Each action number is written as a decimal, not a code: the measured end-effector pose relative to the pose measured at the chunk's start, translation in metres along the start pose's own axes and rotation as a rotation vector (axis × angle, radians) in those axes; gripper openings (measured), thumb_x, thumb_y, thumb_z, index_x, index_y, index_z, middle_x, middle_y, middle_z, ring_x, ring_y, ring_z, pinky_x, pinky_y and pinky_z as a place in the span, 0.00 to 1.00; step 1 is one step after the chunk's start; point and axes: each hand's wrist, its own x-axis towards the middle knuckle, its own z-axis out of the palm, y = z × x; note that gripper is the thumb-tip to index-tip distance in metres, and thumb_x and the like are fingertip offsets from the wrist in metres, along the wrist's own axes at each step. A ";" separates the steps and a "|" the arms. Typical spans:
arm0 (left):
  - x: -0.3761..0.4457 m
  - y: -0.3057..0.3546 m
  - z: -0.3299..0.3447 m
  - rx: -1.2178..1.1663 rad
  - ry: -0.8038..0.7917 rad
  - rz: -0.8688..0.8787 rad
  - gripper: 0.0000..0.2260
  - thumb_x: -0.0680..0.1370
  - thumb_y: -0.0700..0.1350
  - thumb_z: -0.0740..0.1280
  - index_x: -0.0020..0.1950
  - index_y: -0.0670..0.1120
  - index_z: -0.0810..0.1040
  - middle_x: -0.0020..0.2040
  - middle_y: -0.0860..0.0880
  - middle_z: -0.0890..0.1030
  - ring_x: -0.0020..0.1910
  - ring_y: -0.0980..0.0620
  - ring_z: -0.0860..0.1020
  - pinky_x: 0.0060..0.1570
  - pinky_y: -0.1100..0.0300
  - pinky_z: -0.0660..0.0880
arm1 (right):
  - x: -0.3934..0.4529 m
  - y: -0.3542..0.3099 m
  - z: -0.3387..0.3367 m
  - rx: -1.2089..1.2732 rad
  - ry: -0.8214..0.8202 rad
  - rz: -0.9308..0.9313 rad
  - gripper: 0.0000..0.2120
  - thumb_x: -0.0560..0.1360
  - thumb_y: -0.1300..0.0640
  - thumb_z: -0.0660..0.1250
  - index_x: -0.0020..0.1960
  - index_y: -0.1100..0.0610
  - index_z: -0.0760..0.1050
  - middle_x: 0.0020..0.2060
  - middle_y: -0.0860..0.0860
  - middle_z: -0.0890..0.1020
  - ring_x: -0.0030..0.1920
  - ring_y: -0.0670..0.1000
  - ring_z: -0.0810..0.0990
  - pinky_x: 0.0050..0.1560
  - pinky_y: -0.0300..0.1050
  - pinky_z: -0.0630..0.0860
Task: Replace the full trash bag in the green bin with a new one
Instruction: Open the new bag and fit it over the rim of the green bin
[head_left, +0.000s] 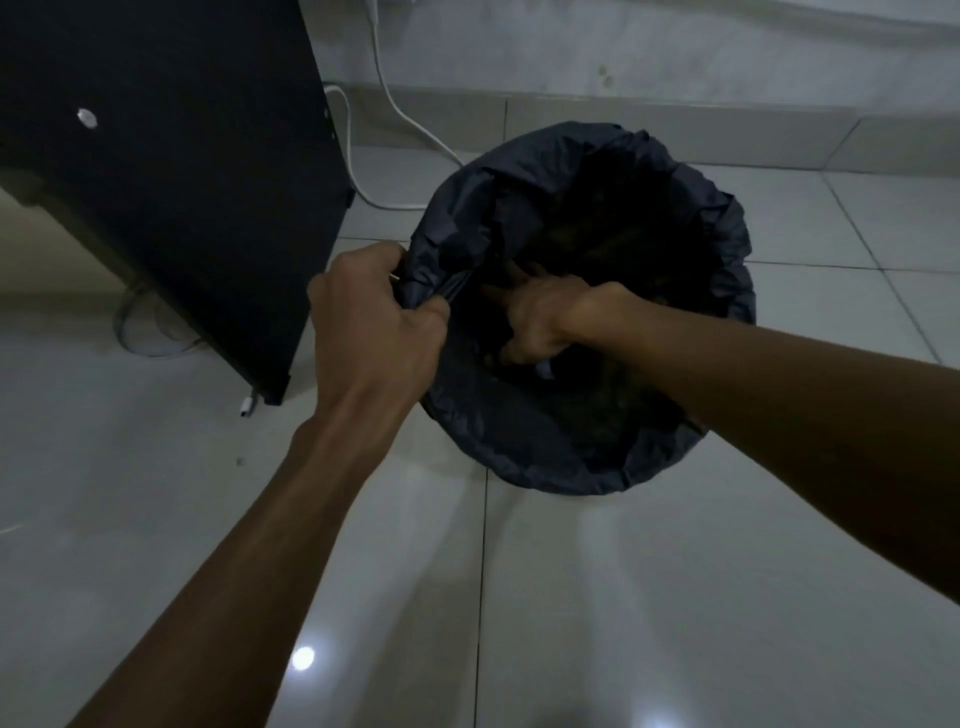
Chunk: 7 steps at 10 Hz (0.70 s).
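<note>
A black trash bag (691, 218) lines a round bin on the tiled floor, its edge folded over the rim so the bin itself is hidden. My left hand (374, 317) grips a bunched fold of the bag at the left rim. My right hand (540, 317) reaches down inside the bag's mouth, near the left side, with its fingers pointing into the dark interior. What the right hand's fingers touch or hold is too dark to tell.
A black cabinet panel (171, 171) stands close on the left of the bin. White cables (395, 109) run along the floor and wall behind it. A small white plug (248, 404) lies at the cabinet's foot. Glossy white tiles (623, 597) surround the bin.
</note>
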 end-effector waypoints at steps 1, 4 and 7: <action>-0.003 -0.002 0.001 -0.016 0.016 -0.077 0.11 0.69 0.34 0.68 0.30 0.39 0.69 0.24 0.50 0.69 0.24 0.59 0.68 0.23 0.71 0.63 | -0.007 -0.010 0.003 0.057 0.214 0.022 0.29 0.74 0.44 0.66 0.70 0.56 0.66 0.69 0.58 0.68 0.68 0.60 0.69 0.62 0.52 0.69; -0.011 0.001 0.008 -0.077 0.045 -0.175 0.10 0.70 0.37 0.69 0.33 0.34 0.70 0.27 0.43 0.73 0.24 0.57 0.66 0.23 0.66 0.64 | -0.011 -0.022 0.026 0.437 -0.129 -0.075 0.27 0.82 0.50 0.56 0.77 0.56 0.54 0.75 0.58 0.63 0.72 0.58 0.66 0.64 0.43 0.64; -0.012 0.002 0.010 -0.070 0.058 -0.170 0.09 0.69 0.36 0.66 0.32 0.37 0.68 0.26 0.48 0.70 0.27 0.55 0.67 0.27 0.63 0.65 | -0.020 -0.030 -0.011 1.994 -0.107 0.224 0.23 0.81 0.46 0.51 0.57 0.61 0.77 0.46 0.59 0.81 0.44 0.58 0.79 0.38 0.46 0.75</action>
